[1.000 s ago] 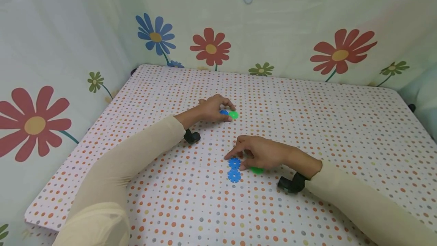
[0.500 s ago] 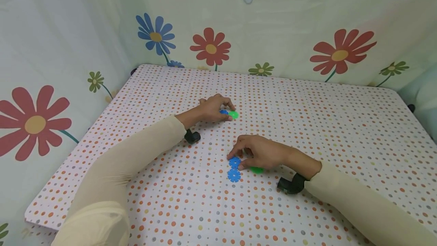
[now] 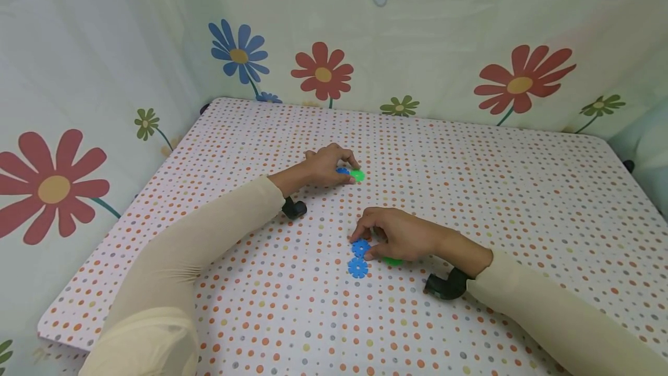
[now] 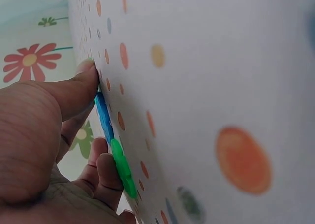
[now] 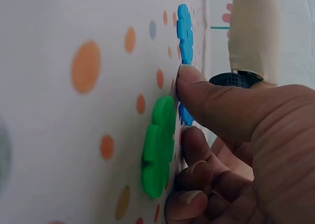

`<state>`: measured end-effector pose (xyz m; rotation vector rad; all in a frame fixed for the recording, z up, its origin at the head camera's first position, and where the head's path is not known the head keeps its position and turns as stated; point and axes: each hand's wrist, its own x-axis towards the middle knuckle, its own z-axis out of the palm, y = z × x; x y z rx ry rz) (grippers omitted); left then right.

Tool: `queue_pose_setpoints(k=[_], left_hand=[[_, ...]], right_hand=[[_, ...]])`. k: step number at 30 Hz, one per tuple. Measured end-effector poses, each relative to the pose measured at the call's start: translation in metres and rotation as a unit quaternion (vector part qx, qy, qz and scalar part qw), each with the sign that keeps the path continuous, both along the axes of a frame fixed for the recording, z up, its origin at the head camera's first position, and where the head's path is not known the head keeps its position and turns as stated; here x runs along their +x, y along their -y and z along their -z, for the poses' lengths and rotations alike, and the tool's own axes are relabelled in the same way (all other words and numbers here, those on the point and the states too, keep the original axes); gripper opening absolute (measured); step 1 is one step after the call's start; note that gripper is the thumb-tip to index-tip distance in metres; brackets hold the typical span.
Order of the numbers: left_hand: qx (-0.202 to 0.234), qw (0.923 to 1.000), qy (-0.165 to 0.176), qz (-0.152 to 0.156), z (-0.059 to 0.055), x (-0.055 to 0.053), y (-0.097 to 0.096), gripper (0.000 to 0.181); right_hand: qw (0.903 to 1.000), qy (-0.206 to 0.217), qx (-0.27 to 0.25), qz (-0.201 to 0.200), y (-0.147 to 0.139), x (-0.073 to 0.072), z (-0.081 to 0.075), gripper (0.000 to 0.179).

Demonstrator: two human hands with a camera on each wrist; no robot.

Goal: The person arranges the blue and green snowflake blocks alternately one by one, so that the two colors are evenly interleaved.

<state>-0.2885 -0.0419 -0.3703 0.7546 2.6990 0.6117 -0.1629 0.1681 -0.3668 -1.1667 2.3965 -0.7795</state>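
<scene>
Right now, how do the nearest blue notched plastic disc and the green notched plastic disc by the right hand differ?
From above, the blue disc shows whole; the right hand partly hides the green disc. The blue disc lies beside another blue disc, the green disc apart. Both rest on the dotted tabletop.

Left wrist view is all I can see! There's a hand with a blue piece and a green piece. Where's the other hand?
Observer: In the head view, the right hand is lower and further right than the left hand.
Operator: Ooh! Is it holding something?
Observer: Yes, it seems to pinch a blue disc with its thumb and a finger.
Operator: Are there any green ones by that hand?
Observer: One green disc sits beside that hand's curled fingers, in the right wrist view.
</scene>
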Motion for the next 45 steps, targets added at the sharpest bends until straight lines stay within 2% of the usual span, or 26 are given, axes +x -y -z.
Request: queue_pose_setpoints(k=[7,15,20,27,45], left_hand=[[0.000,1.0000,0.001,0.001,0.002,-0.001,0.000,0.026],[-0.009,0.9999,-0.006,-0.004,0.003,-0.002,0.000,0.030],[-0.014,0.9999,-0.005,-0.003,0.002,-0.002,0.000,0.033],[-0.005,1.0000,-0.002,0.001,0.003,-0.003,0.001,0.031],[-0.002,1.0000,-0.001,0.005,0.000,0.000,0.000,0.032]], right_hand=[[0.9999,-0.015,-0.006,0.005,0.001,0.004,0.000,0.024],[0.9984,-0.047,0.024,0.022,0.003,0.015,-0.003,0.024],[0.9985,-0.043,0.017,0.029,0.003,0.019,-0.003,0.024],[0.9984,-0.054,0.006,0.018,0.002,0.021,-0.001,0.026],[0.9972,-0.074,0.014,-0.001,-0.002,0.021,-0.001,0.031]])
